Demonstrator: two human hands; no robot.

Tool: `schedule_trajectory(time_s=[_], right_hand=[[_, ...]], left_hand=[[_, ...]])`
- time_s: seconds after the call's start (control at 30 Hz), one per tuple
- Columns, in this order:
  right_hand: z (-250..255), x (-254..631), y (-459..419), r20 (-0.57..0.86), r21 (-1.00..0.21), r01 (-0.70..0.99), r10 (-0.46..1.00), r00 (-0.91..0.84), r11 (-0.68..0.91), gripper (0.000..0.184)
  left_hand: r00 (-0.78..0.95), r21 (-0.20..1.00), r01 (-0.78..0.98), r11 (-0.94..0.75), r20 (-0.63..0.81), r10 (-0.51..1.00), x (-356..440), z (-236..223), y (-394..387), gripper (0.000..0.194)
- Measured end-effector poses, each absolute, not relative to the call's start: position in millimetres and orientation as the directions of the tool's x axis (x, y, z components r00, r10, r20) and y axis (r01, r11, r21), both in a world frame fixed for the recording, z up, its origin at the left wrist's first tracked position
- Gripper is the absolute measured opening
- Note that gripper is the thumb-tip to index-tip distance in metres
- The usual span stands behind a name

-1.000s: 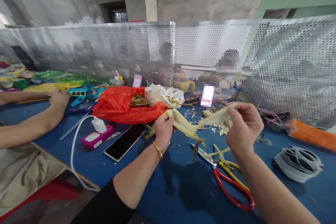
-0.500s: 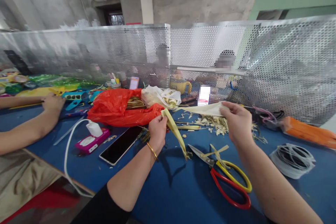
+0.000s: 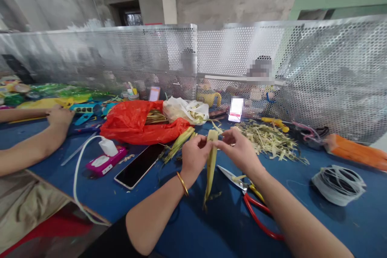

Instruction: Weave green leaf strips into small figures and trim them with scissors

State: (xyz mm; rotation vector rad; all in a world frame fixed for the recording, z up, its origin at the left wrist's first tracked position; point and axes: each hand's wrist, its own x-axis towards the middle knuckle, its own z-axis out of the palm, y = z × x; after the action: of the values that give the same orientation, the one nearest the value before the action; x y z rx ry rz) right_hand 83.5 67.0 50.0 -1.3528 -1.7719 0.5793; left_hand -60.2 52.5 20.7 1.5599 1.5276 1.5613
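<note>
A yellow-green corn husk strip hangs down between my hands, its thin dark end lowest. My left hand pinches it near the top from the left, thumb against the index finger. From the other side my right hand has its thumb and finger closed at the same upper edge. Below my right forearm lie scissors with red and yellow handles, partly covered by that arm. More husk strips rest just beyond my left hand. A heap of shredded husk spreads behind my right hand.
Left of my hands lie a black phone, a magenta box with a white charger and cable, and a red plastic bag. A wire coil sits at right. A co-worker's arm rests at left; a perforated metal screen stands behind.
My right hand has come left and down to meet my left hand at the husk's top. The pale piece stretched out in my right hand no longer shows, and the shredded heap is uncovered.
</note>
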Motion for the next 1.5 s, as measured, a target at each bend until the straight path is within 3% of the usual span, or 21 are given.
schedule_trajectory(time_s=[0.1, 0.2, 0.37, 0.53, 0.63, 0.73, 0.8, 0.9, 1.0, 1.23, 1.3, 1.43, 1.5], right_hand=[[42, 73, 64, 0.333, -0.751, 0.592, 0.942, -0.045, 0.294, 0.036], [36, 73, 66, 0.314, -0.834, 0.465, 0.948, -0.045, 0.298, 0.03], [41, 82, 72, 0.274, -0.925, 0.224, 0.948, -0.159, 0.305, 0.02], [49, 90, 76, 0.271, -0.948, 0.109, 0.937, -0.22, 0.3, 0.023], [48, 92, 79, 0.312, -0.934, 0.105, 0.923, -0.228, 0.341, 0.024], [47, 94, 79, 0.369, -0.894, 0.165, 0.894, -0.255, 0.416, 0.031], [48, 96, 78, 0.44, -0.822, 0.261, 0.854, -0.277, 0.507, 0.036], [50, 98, 75, 0.56, -0.617, 0.429, 0.751, -0.35, 0.66, 0.035], [52, 101, 72, 0.609, -0.425, 0.511, 0.654, -0.45, 0.747, 0.03], [57, 105, 72, 0.558, -0.14, 0.639, 0.593, -0.58, 0.756, 0.019], [60, 105, 73, 0.595, -0.069, 0.663, 0.565, -0.572, 0.745, 0.017], [65, 107, 73, 0.669, 0.038, 0.679, 0.486, -0.562, 0.733, 0.015], [69, 111, 71, 0.709, 0.093, 0.679, 0.431, -0.559, 0.728, 0.015]], left_hand=[[-0.18, 0.82, 0.468, -0.331, 0.455, 0.872, -57, 23, 46, 0.012], [-0.122, 0.815, 0.454, -0.361, 0.458, 0.881, -57, 23, 46, 0.016], [-0.11, 0.93, 0.167, -0.327, 0.347, 0.931, -61, 19, 55, 0.023], [-0.038, 0.968, -0.222, -0.121, 0.115, 0.993, -60, 18, 58, 0.027], [0.009, 0.945, -0.325, -0.027, 0.031, 0.999, -59, 19, 59, 0.025], [0.034, 0.95, -0.311, -0.012, 0.023, 0.999, -59, 20, 59, 0.025], [0.019, 0.972, -0.229, -0.058, 0.064, 0.998, -60, 22, 58, 0.027], [-0.024, 0.984, -0.082, -0.159, 0.158, 0.987, -60, 24, 56, 0.032], [-0.033, 0.991, -0.029, -0.134, 0.133, 0.991, -60, 24, 55, 0.031], [0.004, 0.996, -0.016, -0.085, 0.085, 0.996, -60, 20, 58, 0.03], [0.05, 0.998, -0.023, -0.065, 0.066, 0.997, -59, 21, 56, 0.028], [0.276, 0.993, -0.031, 0.117, -0.104, 0.956, -58, 24, 52, 0.021], [0.283, 0.993, -0.003, 0.117, -0.111, 0.953, -58, 23, 52, 0.019]])
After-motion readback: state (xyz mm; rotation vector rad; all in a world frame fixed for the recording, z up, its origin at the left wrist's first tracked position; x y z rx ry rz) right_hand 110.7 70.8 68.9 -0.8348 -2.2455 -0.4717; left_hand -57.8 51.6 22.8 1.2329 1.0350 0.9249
